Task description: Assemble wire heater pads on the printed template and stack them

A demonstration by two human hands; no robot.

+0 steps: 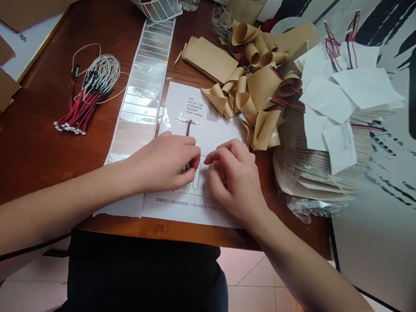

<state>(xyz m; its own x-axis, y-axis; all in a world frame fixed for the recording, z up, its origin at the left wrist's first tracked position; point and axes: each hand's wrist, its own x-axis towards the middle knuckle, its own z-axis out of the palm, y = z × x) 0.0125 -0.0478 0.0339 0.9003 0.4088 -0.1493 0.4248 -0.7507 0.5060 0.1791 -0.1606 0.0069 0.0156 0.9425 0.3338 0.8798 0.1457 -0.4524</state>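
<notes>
Left hand (177, 161) bent over red-and-black wires (189, 129), grip partly hidden, right hand (235, 180) curled just beside, whether holding anything indiscernible, wires on a printed template sheet (211, 135) near the wooden table's (35, 147) front edge, connector-wire bundle (83, 102) toward the left edge.

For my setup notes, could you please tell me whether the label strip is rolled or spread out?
Mostly spread out: the label strip lies flat on the table, while its far end curls up.
</notes>
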